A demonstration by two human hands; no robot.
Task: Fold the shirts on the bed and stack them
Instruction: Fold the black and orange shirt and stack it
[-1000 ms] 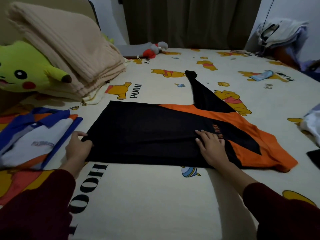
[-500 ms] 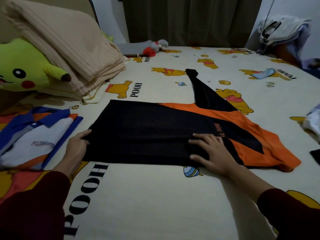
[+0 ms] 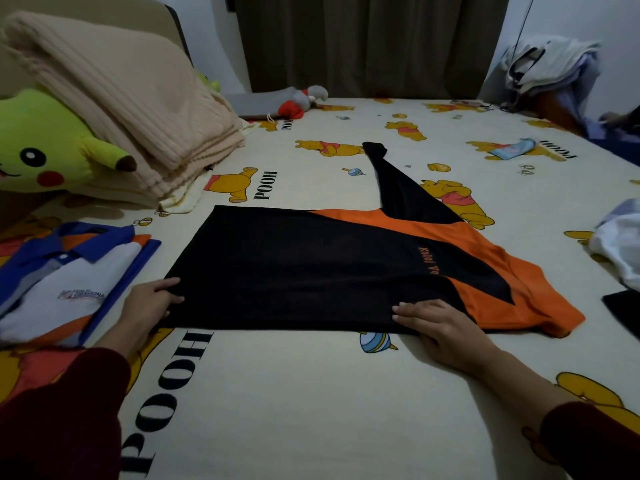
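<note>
Black and orange shirt (image 3: 311, 271) spread flat at centre frame on the bed (image 3: 294, 393), black body to the left, orange shoulder part to the right, one black sleeve (image 3: 398, 185) trailing toward the upper centre. Left hand (image 3: 147, 306) at the shirt's left edge, thumb on top of the cloth and fingers tucked beneath, pinching the hem. Right hand (image 3: 440, 327) lying palm down on the near edge of the shirt, fingers straight and slightly spread, pressing the fabric onto the sheet. Dark red sleeves on both forearms at the bottom corners. Folded white, blue and orange polo shirt (image 3: 65, 285) at left of frame, just beside the left hand. Beige folded blanket (image 3: 114, 109) and yellow plush toy (image 3: 45, 147) at upper left. White garment (image 3: 620, 251) at the right edge; heap of clothes (image 3: 550, 71) at upper right. Brown curtain (image 3: 363, 43) behind the bed.
</note>
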